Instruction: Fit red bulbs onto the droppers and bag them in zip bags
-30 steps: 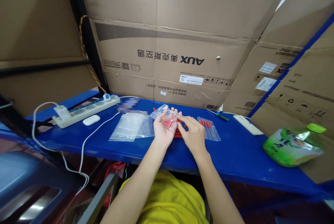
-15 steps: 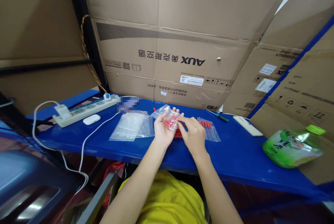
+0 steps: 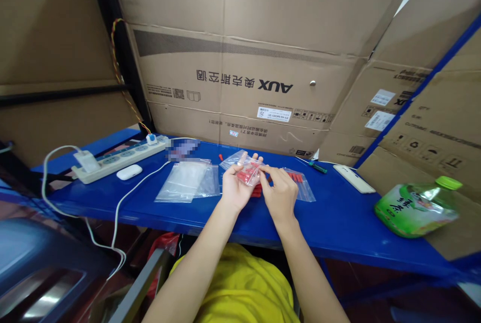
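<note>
A clear plastic bag (image 3: 248,173) with small red pieces inside lies across the palm of my left hand (image 3: 233,187), whose thumb rests over it. My right hand (image 3: 280,190) pinches the bag's right edge between thumb and fingertips. Beneath my hands, more red pieces (image 3: 256,191) lie on the blue table, partly hidden. Just right of my right hand is another clear bag (image 3: 306,192) holding a row of red pieces. To the left lies a stack of flat clear bags (image 3: 186,180). A single red piece (image 3: 221,157) sits behind my left hand.
On the left are a power strip (image 3: 120,158) with a white charger (image 3: 87,161), a cable and a white case (image 3: 129,172). Toward the right lie a screwdriver (image 3: 318,166), a white phone (image 3: 353,178) and a green-labelled bottle (image 3: 415,210). Cardboard (image 3: 240,82) walls the back.
The view has shifted slightly. Both hands stay together at the bag, with small finger movements along its right edge.
</note>
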Motion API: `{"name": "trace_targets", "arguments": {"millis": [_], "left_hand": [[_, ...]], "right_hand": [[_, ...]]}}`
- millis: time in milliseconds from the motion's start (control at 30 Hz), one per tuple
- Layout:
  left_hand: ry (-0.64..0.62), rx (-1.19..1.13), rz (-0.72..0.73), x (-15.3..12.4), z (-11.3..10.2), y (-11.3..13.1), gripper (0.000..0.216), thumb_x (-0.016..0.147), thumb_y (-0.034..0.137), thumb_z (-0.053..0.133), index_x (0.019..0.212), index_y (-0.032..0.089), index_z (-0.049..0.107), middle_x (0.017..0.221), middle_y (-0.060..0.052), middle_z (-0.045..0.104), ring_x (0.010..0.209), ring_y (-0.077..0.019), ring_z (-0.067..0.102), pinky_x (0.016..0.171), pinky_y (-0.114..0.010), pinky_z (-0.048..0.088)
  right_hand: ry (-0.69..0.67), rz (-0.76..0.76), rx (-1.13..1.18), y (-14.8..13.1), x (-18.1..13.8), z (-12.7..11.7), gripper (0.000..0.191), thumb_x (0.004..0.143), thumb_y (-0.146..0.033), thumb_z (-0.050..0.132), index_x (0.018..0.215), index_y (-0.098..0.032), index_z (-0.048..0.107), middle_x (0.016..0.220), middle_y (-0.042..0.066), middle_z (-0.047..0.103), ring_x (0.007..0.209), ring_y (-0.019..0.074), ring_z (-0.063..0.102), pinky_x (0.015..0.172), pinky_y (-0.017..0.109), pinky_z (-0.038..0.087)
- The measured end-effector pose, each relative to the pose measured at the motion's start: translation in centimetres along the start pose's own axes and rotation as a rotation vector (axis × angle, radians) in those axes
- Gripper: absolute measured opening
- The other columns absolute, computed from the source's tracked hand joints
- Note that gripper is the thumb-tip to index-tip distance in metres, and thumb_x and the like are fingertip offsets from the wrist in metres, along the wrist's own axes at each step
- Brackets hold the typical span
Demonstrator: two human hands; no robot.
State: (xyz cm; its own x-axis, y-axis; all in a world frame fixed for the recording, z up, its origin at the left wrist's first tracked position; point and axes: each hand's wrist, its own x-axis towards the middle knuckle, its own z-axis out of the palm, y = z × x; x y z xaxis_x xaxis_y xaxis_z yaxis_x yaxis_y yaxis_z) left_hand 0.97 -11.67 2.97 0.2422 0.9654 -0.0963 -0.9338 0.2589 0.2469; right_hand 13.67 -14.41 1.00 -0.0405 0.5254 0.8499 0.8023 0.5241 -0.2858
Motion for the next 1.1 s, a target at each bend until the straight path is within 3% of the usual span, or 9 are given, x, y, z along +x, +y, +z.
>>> {"name": "trace_targets", "arguments": {"millis": [200, 433, 633, 767, 833, 933, 1000, 1100], "left_hand": [[-0.035, -0.041, 0.026, 0.2, -0.2, 0.0, 0.048, 0.079, 0.007, 0.051, 0.124, 0.017, 0.065, 0.127, -0.015, 0.075, 0.131, -0.0316, 0.070, 0.113, -0.057, 0.056], [-0.030, -0.072, 0.057, 0.2, -0.3, 0.5, 0.047, 0.081, 0.008, 0.053, 0.124, 0.019, 0.066, 0.134, -0.013, 0.073, 0.134, -0.0296, 0.067, 0.113, -0.052, 0.056], [0.019, -0.181, 0.126, 0.4, -0.3, 0.7, 0.048, 0.080, 0.008, 0.053, 0.125, 0.017, 0.066, 0.126, -0.014, 0.075, 0.126, -0.0288, 0.073, 0.114, -0.055, 0.055], [0.006, -0.278, 0.190, 0.2, 0.0, 1.2, 0.048, 0.080, 0.008, 0.051, 0.125, 0.017, 0.066, 0.122, -0.013, 0.076, 0.124, -0.0264, 0.073, 0.109, -0.049, 0.060], [-0.018, -0.302, 0.218, 0.0, 0.1, 1.3, 0.044, 0.082, 0.009, 0.050, 0.122, 0.017, 0.066, 0.123, -0.013, 0.076, 0.126, -0.0258, 0.072, 0.109, -0.048, 0.060], [-0.035, -0.297, 0.230, -0.1, 0.3, 1.2, 0.040, 0.083, 0.010, 0.051, 0.120, 0.017, 0.067, 0.128, -0.013, 0.074, 0.129, -0.0254, 0.070, 0.112, -0.048, 0.058], [-0.034, -0.294, 0.220, -0.2, 0.3, 1.1, 0.041, 0.083, 0.010, 0.052, 0.120, 0.018, 0.067, 0.129, -0.012, 0.074, 0.130, -0.0256, 0.070, 0.113, -0.050, 0.057], [-0.020, -0.284, 0.211, -0.2, 0.3, 1.0, 0.043, 0.082, 0.009, 0.053, 0.121, 0.019, 0.066, 0.129, -0.012, 0.074, 0.130, -0.0265, 0.070, 0.113, -0.052, 0.057]], "right_hand": [[-0.105, -0.075, 0.036, -0.2, 0.2, 0.0, 0.024, 0.107, -0.020, 0.053, 0.112, -0.023, 0.077, 0.102, 0.008, 0.081, 0.090, 0.0234, 0.072, 0.084, 0.037, 0.057], [-0.150, -0.039, 0.091, -0.3, 0.2, -0.1, 0.025, 0.105, -0.020, 0.054, 0.117, -0.022, 0.075, 0.107, 0.009, 0.081, 0.092, 0.0230, 0.072, 0.085, 0.037, 0.058], [-0.172, -0.069, 0.164, -0.4, 0.6, -0.4, 0.024, 0.104, -0.020, 0.053, 0.110, -0.024, 0.077, 0.115, 0.007, 0.079, 0.105, 0.0242, 0.072, 0.097, 0.039, 0.057], [-0.180, 0.007, 0.145, 0.3, 1.0, -1.3, 0.024, 0.103, -0.019, 0.053, 0.107, -0.024, 0.076, 0.106, 0.007, 0.077, 0.094, 0.0219, 0.072, 0.086, 0.035, 0.057], [-0.292, 0.034, 0.099, 0.9, 1.1, -2.2, 0.019, 0.102, -0.019, 0.058, 0.105, -0.024, 0.075, 0.100, 0.005, 0.076, 0.084, 0.0197, 0.070, 0.078, 0.032, 0.053], [-0.581, 0.058, 0.058, 1.6, 0.8, -3.5, 0.005, 0.096, -0.024, 0.073, 0.100, -0.025, 0.074, 0.093, 0.001, 0.076, 0.079, 0.0188, 0.070, 0.073, 0.030, 0.049], [-0.729, 0.089, 0.056, 1.9, 0.4, -3.9, 0.014, 0.090, -0.024, 0.081, 0.099, -0.026, 0.071, 0.090, 0.000, 0.076, 0.078, 0.0191, 0.071, 0.070, 0.029, 0.047], [-0.791, 0.113, 0.046, 2.1, -0.2, -3.4, 0.027, 0.083, -0.018, 0.087, 0.099, -0.026, 0.067, 0.088, -0.002, 0.076, 0.078, 0.0192, 0.072, 0.068, 0.027, 0.045]]}}
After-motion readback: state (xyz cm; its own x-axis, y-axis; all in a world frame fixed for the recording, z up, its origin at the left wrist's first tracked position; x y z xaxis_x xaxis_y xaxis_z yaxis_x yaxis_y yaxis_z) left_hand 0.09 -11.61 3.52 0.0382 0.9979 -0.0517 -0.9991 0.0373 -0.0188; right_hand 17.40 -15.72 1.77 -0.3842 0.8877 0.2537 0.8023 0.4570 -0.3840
